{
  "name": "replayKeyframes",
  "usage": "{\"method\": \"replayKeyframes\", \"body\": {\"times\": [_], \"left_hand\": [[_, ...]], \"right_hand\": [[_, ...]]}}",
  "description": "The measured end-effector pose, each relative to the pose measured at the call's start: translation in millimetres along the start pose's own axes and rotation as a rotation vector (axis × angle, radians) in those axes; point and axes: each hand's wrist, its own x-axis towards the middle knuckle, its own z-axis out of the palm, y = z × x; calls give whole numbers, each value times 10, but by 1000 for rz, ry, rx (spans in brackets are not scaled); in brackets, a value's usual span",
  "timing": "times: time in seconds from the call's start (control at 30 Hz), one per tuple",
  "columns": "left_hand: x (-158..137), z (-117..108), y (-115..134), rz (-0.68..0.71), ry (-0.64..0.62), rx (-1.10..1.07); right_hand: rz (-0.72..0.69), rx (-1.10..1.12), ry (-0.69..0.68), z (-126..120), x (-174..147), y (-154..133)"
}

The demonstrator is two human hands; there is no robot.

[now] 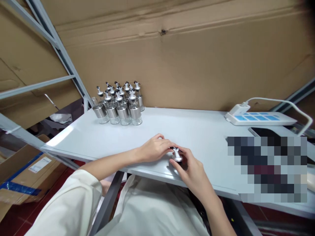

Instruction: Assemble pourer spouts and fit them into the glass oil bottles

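Near the front edge of the table, my right hand (190, 168) grips a silver and black pour spout (177, 155) by its round cap, thumb on the near side and fingers on the far side. The fingertips of my left hand (158, 148) are closed at the black tip of the same spout. Toward the back left stands a cluster of several glass oil bottles (123, 113) with steel bands, most topped with similar spouts. The leftmost bottle (99, 112) shows a bare glass neck.
A white power strip (262, 118) with a plugged-in charger and cable lies at the back right of the white table (187, 126). A phone (264, 131) and a blurred-out area are in front of it. Cardboard (172, 65) lines the back; a carton (31, 173) sits at lower left.
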Motion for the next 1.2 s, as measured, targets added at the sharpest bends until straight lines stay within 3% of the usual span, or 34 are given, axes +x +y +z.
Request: {"method": "replayKeyframes", "body": {"times": [0.13, 0.2, 0.27, 0.43, 0.47, 0.53, 0.63, 0.8, 0.9, 1.07, 1.2], "left_hand": [[20, -89, 47, 6, 25, 48], [12, -176, 17, 28, 156, 93], [-25, -321, -107, -22, 383, 162], [-338, -975, -817, -470, 1040, 271], [-438, -1123, -982, -628, 1188, 312], [-647, -1391, -1281, -898, 1328, 357], [-906, -1664, -1592, -1070, 1311, 242], [-1066, -1798, -1698, -1048, 1224, -93], [-1081, -1772, -1575, -1030, 1201, -141], [-1060, -1642, -1245, -1009, 1025, -358], [-903, -1466, -899, -915, 928, -587]], "right_hand": [[7, 26, 92, 63, 54, 51], [45, 46, 166, 77, 50, 91], [104, 58, 212, 83, 25, 130], [161, 87, 226, 86, -28, 154], [156, 78, 233, 86, -29, 146], [140, 55, 251, 85, -25, 122], [115, 31, 255, 83, -15, 85], [120, 47, 243, 75, -14, 42], [122, 57, 234, 62, -17, 24], [134, 81, 206, 48, -19, -5], [130, 90, 212, 55, -19, -11]]}}
